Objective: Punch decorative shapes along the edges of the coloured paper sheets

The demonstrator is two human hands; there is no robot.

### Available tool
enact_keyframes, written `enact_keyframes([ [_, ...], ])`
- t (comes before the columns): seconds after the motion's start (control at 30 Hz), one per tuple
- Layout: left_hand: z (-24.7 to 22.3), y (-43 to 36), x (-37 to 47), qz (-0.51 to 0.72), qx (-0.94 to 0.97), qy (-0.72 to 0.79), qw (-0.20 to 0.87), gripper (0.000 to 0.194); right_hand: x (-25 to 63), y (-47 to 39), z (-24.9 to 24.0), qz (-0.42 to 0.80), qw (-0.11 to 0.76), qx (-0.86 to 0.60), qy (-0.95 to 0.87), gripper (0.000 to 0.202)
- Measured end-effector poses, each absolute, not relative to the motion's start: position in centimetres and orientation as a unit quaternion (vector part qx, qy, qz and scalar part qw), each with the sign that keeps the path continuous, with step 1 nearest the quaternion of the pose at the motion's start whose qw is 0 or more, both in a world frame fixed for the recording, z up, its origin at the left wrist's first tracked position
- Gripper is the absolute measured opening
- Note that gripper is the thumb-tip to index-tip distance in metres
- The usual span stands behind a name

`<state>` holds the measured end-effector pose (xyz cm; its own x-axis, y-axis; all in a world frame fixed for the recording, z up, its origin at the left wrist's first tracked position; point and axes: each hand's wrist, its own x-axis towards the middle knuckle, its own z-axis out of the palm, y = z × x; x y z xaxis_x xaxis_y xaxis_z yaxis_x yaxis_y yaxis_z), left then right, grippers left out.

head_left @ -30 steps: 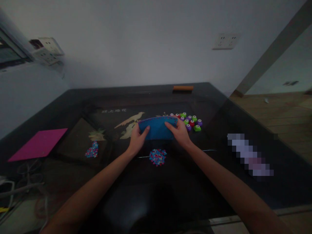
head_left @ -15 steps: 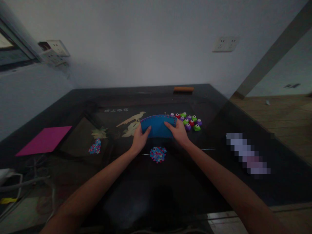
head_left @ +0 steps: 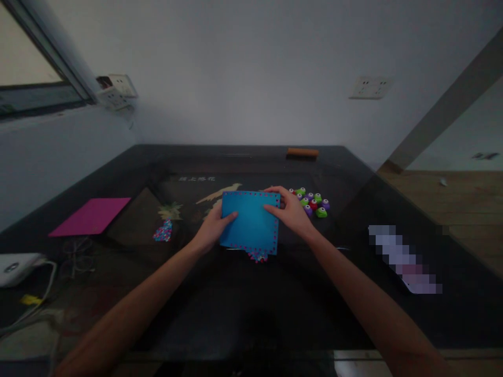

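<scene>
1 blue sheet, 1 pink sheet — 2 hands

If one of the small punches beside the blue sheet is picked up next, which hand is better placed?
Probably the right hand. It grips the right edge of the blue sheet, directly beside the cluster of small punches. The left hand holds the opposite edge, farther from them.

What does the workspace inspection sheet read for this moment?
Surface: dark glossy table, bird inlay.
Job's things: blue sheet with punched border, held flat over a confetti pile.
Clutter: small punches, pink sheet, second confetti pile, orange bar.
Hands: left hand and right hand grip the sheet's sides.
Cables: white cable at left edge.
Surroundings: wall sockets, window.
</scene>
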<state>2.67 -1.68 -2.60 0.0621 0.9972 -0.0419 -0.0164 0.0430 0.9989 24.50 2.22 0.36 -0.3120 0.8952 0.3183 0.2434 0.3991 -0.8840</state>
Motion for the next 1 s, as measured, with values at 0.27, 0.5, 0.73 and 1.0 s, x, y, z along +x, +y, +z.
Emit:
enact_keyframes([
  [0.27,-3.0,-2.6,-1.2,0.398,0.491,0.502,0.591,0.053,21.4,2.3,-1.0,0.380,0.353,-0.428,-0.740,0.024],
  [0.5,-2.1,-1.0,-5.7,0.363,0.677,0.572,0.287,0.038,17.3,1.6,-2.1,0.393,0.322,-0.430,-0.746,0.025],
  [0.73,-2.9,-0.1,-8.1,0.254,0.729,0.582,0.258,0.028,15.1,1.7,-4.0,0.353,0.289,-0.423,-0.782,0.027],
  [1.0,-3.5,-0.1,-8.4,0.219,0.735,0.573,0.291,0.027,15.1,2.0,-5.6,0.300,0.220,-0.422,-0.827,0.028],
])
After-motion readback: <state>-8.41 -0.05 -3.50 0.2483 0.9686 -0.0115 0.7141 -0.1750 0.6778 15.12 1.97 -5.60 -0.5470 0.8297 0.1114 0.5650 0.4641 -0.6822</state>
